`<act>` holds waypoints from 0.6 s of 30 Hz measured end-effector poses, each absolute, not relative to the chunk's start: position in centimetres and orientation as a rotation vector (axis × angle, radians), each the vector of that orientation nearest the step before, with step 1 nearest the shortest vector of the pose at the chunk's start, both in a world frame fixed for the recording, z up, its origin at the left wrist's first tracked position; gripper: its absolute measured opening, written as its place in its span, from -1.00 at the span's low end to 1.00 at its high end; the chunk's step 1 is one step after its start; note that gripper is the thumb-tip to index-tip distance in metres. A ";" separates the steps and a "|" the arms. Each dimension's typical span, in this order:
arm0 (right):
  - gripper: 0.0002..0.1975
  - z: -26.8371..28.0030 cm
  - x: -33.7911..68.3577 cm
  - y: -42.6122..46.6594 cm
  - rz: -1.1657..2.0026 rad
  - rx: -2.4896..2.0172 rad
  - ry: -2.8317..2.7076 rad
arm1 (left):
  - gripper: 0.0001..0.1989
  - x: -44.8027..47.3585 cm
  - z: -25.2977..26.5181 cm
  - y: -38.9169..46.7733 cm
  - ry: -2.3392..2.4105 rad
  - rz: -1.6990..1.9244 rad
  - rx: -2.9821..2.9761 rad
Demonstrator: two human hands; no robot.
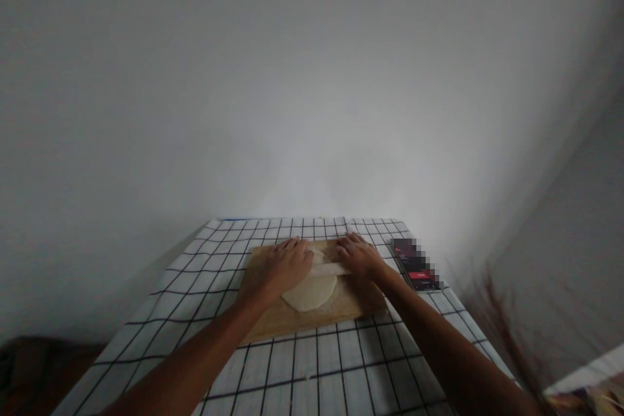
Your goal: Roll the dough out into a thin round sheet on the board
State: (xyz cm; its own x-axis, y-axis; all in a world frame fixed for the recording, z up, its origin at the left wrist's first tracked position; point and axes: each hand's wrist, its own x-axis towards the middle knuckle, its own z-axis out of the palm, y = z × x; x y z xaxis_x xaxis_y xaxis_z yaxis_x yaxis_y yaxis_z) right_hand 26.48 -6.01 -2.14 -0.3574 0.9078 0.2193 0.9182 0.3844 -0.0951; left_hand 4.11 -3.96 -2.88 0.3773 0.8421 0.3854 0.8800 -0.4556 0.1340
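Observation:
A pale rolling pin (327,269) lies across a flat sheet of dough (312,294) on a wooden board (277,324). My left hand (291,264) covers the pin's left end, its fingers bent over the far side. Over the right end is my right hand (358,256), palm down with the fingers curled forward. Both ends of the pin are hidden under my hands. Most of the dough shows on the near side of the pin, rounded at its edge, with a small part beyond it.
The board rests on a table with a white cloth (312,364) in a black grid pattern. To the right of the board lies a phone (416,266) with a lit, partly blurred screen. A plain wall (312,110) rises behind the table. Dry reddish stalks (502,318) stand at the right.

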 end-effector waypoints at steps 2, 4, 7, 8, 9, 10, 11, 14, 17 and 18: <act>-0.72 -2.6 26.3 -8.8 -0.104 -1.618 -2.372 | -0.65 3.9 -3.1 -5.6 -1.518 -0.589 -2.545; -0.66 -3.1 25.7 -11.5 -0.125 -1.671 -2.266 | -0.59 3.5 -3.5 -7.0 -1.422 -0.555 -2.537; -0.59 -4.1 24.4 -15.3 -0.116 -1.751 -2.096 | -0.52 2.5 -4.2 -8.5 -1.262 -0.531 -2.521; -0.58 -4.5 23.9 -16.4 -0.116 -1.750 -2.077 | -0.52 2.1 -4.4 -8.9 -1.214 -0.534 -2.527; -0.56 -4.9 23.6 -17.3 -0.116 -1.740 -2.069 | -0.51 1.6 -4.5 -9.3 -1.167 -0.538 -2.537; -0.54 -5.2 23.3 -18.2 -0.117 -1.721 -2.073 | -0.50 1.2 -4.6 -9.7 -1.120 -0.545 -2.545; -0.51 -5.5 23.1 -18.9 -0.120 -1.700 -2.078 | -0.49 0.8 -4.7 -10.1 -1.078 -0.553 -2.553; -0.48 -5.6 23.2 -19.6 -0.136 -1.657 -2.095 | -0.49 0.3 -4.5 -10.8 -1.028 -0.558 -2.568; -0.50 -4.8 24.0 -18.0 -0.143 -1.667 -2.122 | -0.50 0.7 -3.9 -10.7 -1.080 -0.525 -2.588; -0.51 -4.4 24.3 -16.9 -0.146 -1.674 -2.132 | -0.50 1.0 -3.8 -10.4 -1.114 -0.511 -2.595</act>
